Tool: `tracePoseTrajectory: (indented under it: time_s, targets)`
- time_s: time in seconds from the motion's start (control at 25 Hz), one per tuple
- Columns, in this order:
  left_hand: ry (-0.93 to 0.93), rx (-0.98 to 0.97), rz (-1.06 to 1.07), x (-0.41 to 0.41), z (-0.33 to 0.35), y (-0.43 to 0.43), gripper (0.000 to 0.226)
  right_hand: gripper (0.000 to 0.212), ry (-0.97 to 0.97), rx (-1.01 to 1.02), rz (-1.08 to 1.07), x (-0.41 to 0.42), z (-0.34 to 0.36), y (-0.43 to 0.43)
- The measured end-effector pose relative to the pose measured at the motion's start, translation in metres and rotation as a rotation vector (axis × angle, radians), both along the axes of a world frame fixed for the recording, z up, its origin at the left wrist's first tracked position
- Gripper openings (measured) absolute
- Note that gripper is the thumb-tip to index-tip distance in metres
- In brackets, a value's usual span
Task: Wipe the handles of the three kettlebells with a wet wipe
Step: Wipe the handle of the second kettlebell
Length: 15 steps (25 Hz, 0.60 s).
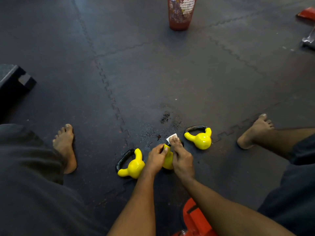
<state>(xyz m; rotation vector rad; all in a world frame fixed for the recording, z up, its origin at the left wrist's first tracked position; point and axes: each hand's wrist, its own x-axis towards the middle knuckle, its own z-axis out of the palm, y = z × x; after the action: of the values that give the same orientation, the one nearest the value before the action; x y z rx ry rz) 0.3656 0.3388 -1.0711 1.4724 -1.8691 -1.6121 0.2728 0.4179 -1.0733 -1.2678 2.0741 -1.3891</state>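
Two hands on one bell here. The right hand (182,158) has its fingers curled over a white wipe (171,137) and pinches it down onto the top end of the middle kettlebell (167,160). A little corner of wipe pokes out past the fingertips. The left hand (157,157) is wrapped round the yellow side of that same bell, thumb on top, gripping it.

The handle is mostly buried under fingers. All I can make out is a sliver of black, so I think that's where the wipe sits, but I'm not 100% sure.

That bell lies on the dark mat (153,74), between the other two. The left kettlebell (133,166) is just beside the left hand, tipped on its side with its black handle pointing away. The right kettlebell (201,139) lies near the right hand's fingertips, also on its side, black handle on the far side. Neither hand touches either of them.

Dark wet-looking specks (165,117) dot the mat just past the wipe. A bare left foot (65,147) and right foot (255,132) are planted wide on either side of the bells. Farther off stands a red mesh bin (180,16) with white stuff inside, and a black box (13,82) sits at the left edge.
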Motion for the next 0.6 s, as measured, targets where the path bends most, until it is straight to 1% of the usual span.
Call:
tracePoseTrajectory:
  time_s: [0.08, 0.2, 0.28, 0.36, 0.44, 0.52, 0.56, 0.6]
  targets:
    - [-0.023, -0.053, 0.0, 0.001, 0.004, 0.0, 0.032, 0.048, -0.063, 0.038, -0.07, -0.004, -0.002, -0.003]
    - [-0.038, -0.137, 0.006, 0.003, 0.004, 0.002, 0.032, 0.039, -0.154, 0.243, -0.332, -0.018, 0.0, -0.01]
    - [-0.048, -0.188, -0.013, 0.004, 0.008, 0.005, 0.028, 0.034, -0.222, 0.391, -0.342, -0.034, 0.005, -0.019]
    - [-0.065, -0.224, -0.044, 0.004, 0.009, 0.007, 0.026, 0.033, -0.263, 0.523, -0.242, -0.051, 0.017, -0.039]
    - [-0.07, -0.217, -0.026, 0.003, 0.011, 0.008, 0.02, 0.033, -0.257, 0.63, -0.051, -0.061, 0.037, -0.062]
    - [-0.044, -0.173, 0.04, 0.004, 0.012, 0.008, 0.012, 0.033, -0.141, 0.738, 0.172, -0.06, 0.056, -0.079]
    - [-0.04, -0.171, 0.057, 0.004, 0.011, 0.008, 0.012, 0.033, -0.053, 0.764, 0.221, -0.058, 0.058, -0.083]
    - [-0.048, -0.181, 0.058, 0.004, 0.011, 0.009, 0.013, 0.033, -0.02, 0.75, 0.227, -0.057, 0.056, -0.084]
